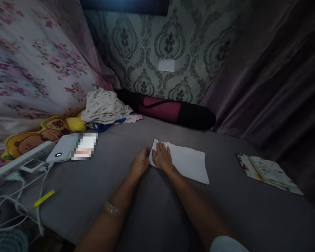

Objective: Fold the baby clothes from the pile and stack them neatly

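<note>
A folded white cloth [190, 161] lies flat on the grey bed sheet [217, 217] in front of me. My right hand [162, 155] rests palm down on its left part, fingers stretched out and a little apart. Against the left edge of the cloth my left hand [141, 162] stands on its side, back towards the left. Its fingers look extended, though their inner side is hidden, and no held thing shows in it.
At the right lies a folded patterned cloth [271, 174]. Rumpled clothes [105, 106] and a long black and maroon bag [162, 109] line the back. On the left are a power strip [21, 162], a white power bank [64, 148], cables and a yellow strip [44, 198].
</note>
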Demonstrator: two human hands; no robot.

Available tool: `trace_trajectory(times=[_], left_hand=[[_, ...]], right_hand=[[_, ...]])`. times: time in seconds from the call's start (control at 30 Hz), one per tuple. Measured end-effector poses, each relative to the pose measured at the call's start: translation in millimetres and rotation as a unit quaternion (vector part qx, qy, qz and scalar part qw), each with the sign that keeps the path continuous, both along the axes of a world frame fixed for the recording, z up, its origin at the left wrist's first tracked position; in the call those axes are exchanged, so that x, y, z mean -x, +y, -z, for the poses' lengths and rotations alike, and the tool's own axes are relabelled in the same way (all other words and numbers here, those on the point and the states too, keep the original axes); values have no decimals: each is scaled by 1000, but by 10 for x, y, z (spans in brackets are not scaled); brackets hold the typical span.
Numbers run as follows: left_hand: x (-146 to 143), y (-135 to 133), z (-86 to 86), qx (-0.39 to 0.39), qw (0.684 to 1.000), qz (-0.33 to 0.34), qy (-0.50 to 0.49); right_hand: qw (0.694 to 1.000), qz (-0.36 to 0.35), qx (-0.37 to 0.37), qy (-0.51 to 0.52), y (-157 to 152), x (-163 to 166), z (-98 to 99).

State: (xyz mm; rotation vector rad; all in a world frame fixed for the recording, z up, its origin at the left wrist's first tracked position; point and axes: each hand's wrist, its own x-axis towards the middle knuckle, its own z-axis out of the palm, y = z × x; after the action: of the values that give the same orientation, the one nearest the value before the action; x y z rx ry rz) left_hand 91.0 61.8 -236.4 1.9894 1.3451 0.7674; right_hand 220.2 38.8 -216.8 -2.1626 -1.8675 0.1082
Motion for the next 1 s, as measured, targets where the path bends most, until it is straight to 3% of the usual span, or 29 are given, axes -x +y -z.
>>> trace_trajectory(times=[0.23,0.37,0.7,0.87,1.0], left_hand=[[-3,-12,-53,6,999,-26,-17],[12,-18,-96,6,998,-38,-46],[18,-48,-288,28,995,-89,-44],[42,-14,-207,24,996,-76,-47],[63,40,-91,-16,997,-58,-44]], right_hand=[[999,-2,38,10,20,10,-97],[1000,-16,-2,-1,29,144,-146],[999,-37,7,-15,31,310,-35],[999,-33,-13,22,21,307,-44],[992,-38,-28,117,44,225,-118]])
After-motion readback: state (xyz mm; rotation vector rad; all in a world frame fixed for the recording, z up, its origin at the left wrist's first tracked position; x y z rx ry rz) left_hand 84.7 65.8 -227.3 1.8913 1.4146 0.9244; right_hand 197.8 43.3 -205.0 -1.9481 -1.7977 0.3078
